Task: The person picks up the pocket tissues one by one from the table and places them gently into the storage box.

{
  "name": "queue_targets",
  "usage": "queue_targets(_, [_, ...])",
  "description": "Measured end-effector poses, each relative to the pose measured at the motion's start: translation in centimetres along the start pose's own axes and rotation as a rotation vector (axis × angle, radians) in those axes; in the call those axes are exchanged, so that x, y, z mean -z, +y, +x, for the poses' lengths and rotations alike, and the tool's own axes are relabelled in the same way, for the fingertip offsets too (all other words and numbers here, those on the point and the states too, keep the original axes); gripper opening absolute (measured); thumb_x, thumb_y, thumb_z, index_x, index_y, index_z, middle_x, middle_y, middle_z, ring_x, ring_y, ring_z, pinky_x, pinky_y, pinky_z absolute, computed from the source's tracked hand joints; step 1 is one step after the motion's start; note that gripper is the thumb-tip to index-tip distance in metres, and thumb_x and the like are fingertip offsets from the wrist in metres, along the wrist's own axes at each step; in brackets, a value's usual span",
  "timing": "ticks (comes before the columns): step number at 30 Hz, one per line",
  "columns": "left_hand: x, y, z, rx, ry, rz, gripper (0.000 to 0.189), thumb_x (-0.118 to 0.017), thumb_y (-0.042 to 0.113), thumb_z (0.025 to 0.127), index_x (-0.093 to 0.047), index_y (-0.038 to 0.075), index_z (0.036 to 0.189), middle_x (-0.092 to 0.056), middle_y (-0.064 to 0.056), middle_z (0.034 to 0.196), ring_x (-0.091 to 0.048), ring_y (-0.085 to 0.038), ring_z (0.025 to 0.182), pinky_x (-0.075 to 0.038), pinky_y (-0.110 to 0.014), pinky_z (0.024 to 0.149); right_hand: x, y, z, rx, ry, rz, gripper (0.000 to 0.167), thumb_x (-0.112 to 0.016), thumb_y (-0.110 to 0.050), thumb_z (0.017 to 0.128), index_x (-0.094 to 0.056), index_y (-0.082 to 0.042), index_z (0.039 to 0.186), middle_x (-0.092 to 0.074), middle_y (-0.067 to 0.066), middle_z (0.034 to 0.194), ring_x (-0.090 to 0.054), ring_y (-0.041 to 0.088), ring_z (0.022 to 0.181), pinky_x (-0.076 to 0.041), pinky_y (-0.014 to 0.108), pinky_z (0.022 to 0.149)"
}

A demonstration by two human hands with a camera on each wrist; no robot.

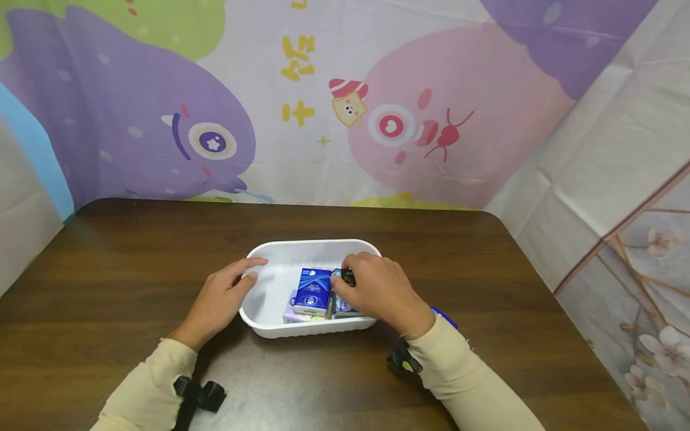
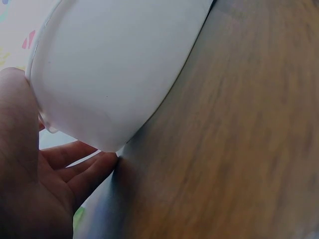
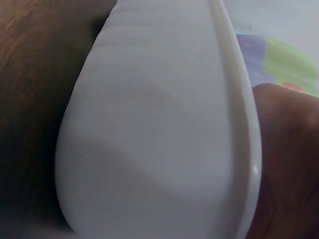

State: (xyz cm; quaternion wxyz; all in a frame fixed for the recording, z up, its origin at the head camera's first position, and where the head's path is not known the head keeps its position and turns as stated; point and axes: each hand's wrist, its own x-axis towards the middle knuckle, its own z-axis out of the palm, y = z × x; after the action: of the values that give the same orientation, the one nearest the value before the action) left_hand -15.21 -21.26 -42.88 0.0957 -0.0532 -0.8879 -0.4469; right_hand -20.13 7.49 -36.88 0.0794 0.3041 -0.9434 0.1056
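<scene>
A white oblong plastic basin (image 1: 280,248) sits on the table, with several small packs inside its right half. On top is a blue pack with white print (image 1: 314,290), overlapping a pale lilac pack (image 1: 290,314). My left hand (image 1: 218,299) holds the basin's left end, its thumb over the rim and other fingers outside against the wall (image 2: 107,94). Reaching over the right rim, my right hand (image 1: 380,290) pinches a dark pack (image 1: 347,276) between thumb and fingers. Another dark bluish pack (image 1: 345,308) lies under that hand, partly hidden.
The brown wooden table (image 1: 162,257) ends at a cartoon-printed cloth backdrop (image 1: 302,161). A bright blue object (image 1: 445,317) shows behind my right wrist, mostly hidden. A flower-printed cloth (image 1: 647,269) hangs on the right. Black camera mounts are strapped to both wrists.
</scene>
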Motion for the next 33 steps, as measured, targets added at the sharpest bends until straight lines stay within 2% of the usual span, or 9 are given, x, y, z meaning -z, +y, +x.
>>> queue_targets(5, [-0.02, -0.06, 0.03, 0.001, 0.0, 0.004, 0.031, -0.052, 0.018, 0.104, -0.064, 0.014, 0.133, -0.056, -0.016, 0.141, -0.049, -0.036, 0.132, -0.036, -0.058, 0.107, -0.26, -0.07, 0.01, -0.004, 0.018, 0.012, 0.032, -0.063, -0.045, 0.094, -0.071, -0.014, 0.091, -0.063, -0.007, 0.076, -0.055, 0.011, 0.065, -0.045, 0.03, 0.056])
queue_targets(12, [0.02, 0.08, 0.01, 0.005, -0.001, -0.003, 0.031, -0.052, 0.019, 0.104, -0.064, 0.014, 0.133, -0.056, -0.016, 0.142, -0.048, -0.036, 0.133, -0.036, -0.058, 0.108, -0.39, -0.13, 0.02, -0.029, 0.018, 0.039, 0.039, -0.062, -0.048, 0.096, -0.073, -0.011, 0.1, -0.067, -0.003, 0.083, -0.056, 0.012, 0.067, -0.047, 0.029, 0.058])
queue_targets(17, [0.04, 0.13, 0.01, 0.013, -0.008, -0.009, 0.032, -0.051, 0.019, 0.104, -0.063, 0.014, 0.133, -0.054, -0.016, 0.143, -0.047, -0.036, 0.134, -0.035, -0.059, 0.108, -0.37, -0.1, 0.03, -0.029, 0.025, 0.043, 0.037, -0.061, -0.046, 0.096, -0.072, -0.011, 0.098, -0.066, -0.003, 0.081, -0.056, 0.013, 0.067, -0.047, 0.03, 0.059])
queue_targets(27, [0.06, 0.12, 0.0, 0.014, -0.007, -0.005, 0.032, -0.051, 0.019, 0.104, -0.063, 0.014, 0.133, -0.055, -0.016, 0.143, -0.048, -0.037, 0.133, -0.035, -0.059, 0.108, -0.32, -0.12, -0.05, -0.025, 0.019, 0.044, 0.035, -0.062, -0.041, 0.096, -0.073, -0.009, 0.104, -0.071, 0.002, 0.094, -0.066, 0.018, 0.083, -0.055, 0.036, 0.072])
queue_targets(33, [0.06, 0.13, 0.04, 0.016, -0.012, -0.005, 0.032, -0.051, 0.019, 0.104, -0.063, 0.014, 0.133, -0.055, -0.016, 0.143, -0.047, -0.037, 0.134, -0.035, -0.059, 0.108, -0.3, -0.07, -0.1, -0.009, 0.026, 0.041, 0.033, -0.064, -0.038, 0.095, -0.073, -0.008, 0.105, -0.072, 0.003, 0.097, -0.067, 0.018, 0.087, -0.055, 0.037, 0.075])
